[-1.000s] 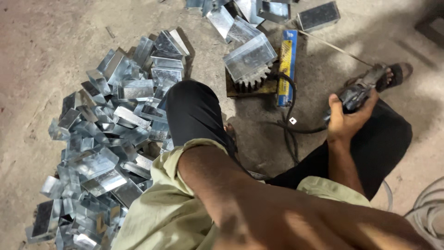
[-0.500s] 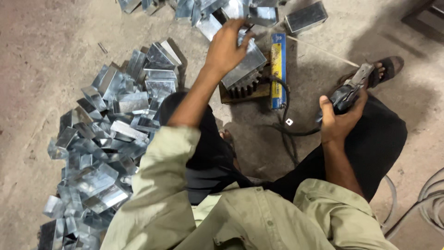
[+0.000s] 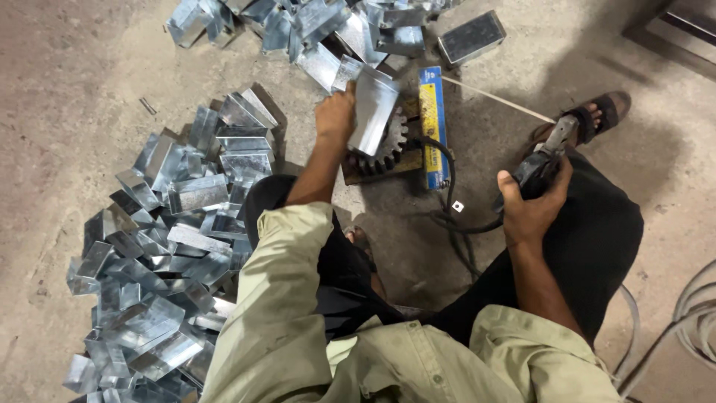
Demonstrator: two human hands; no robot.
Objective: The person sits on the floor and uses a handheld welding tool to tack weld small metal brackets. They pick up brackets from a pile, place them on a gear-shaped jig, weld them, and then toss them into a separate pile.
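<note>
The bent sheet-metal piece (image 3: 373, 110) stands upright over a dark toothed gear (image 3: 386, 149), which rests on a small wooden block (image 3: 373, 173) on the concrete floor (image 3: 74, 67). The left hand (image 3: 335, 116) grips the piece by its left edge — fingers wrapped around the metal, thumb toward the top. The right hand (image 3: 531, 213) is closed around the handle of a dark electrode holder (image 3: 548, 153), its fingers curled tight about the grip; the holder's nose points up and away, toward a sandalled foot (image 3: 597, 116). A black cable (image 3: 447, 194) loops from the holder across the floor, passing beside the block. Just right of the gear lies a long blue and yellow box (image 3: 432, 127), and a thin pale rod (image 3: 496, 99) lies on the floor between that box and the foot. To the person's left a wide heap of shiny folded metal pieces (image 3: 171, 224) spreads over the floor; a second heap (image 3: 298, 22) lies beyond the gear, with a dark-faced metal box (image 3: 471, 37) at its right end. The person sits low — knees apart, in dark trousers and a pale green shirt.
</note>
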